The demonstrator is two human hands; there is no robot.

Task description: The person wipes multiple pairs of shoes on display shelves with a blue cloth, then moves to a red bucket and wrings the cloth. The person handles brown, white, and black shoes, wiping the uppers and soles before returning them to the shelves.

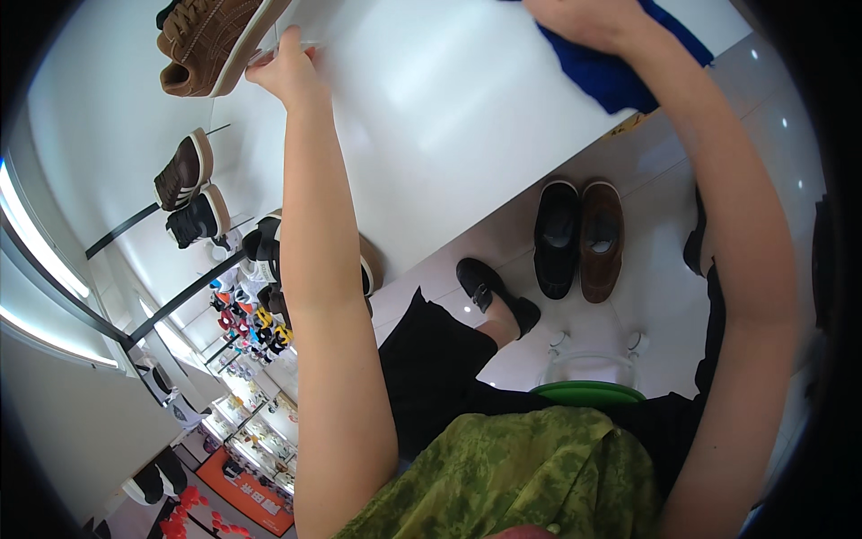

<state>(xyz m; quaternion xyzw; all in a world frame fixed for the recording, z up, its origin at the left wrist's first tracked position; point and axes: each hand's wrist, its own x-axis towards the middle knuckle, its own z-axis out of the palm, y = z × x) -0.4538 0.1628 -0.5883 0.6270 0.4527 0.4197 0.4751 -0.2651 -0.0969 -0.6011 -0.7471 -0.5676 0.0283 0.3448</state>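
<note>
My left hand (286, 74) is raised at the upper left beside the pale sole of a brown lace-up shoe (209, 44). Its fingers are around what looks like a clear plastic shoe stand (266, 55), partly hidden by the hand and shoe. At the top right, my right hand (582, 23) rests on a dark blue cloth (586, 71), gripping it against the white shelf surface (431, 155). The fingertips of this hand are cut off by the picture's edge.
More shoes (195, 215) stand on wall shelves at the left. On the tiled floor are a black loafer (557, 249) and a brown loafer (601, 252), past the shelf's front edge. A green-topped stool (586, 392) with clear legs is close to my body.
</note>
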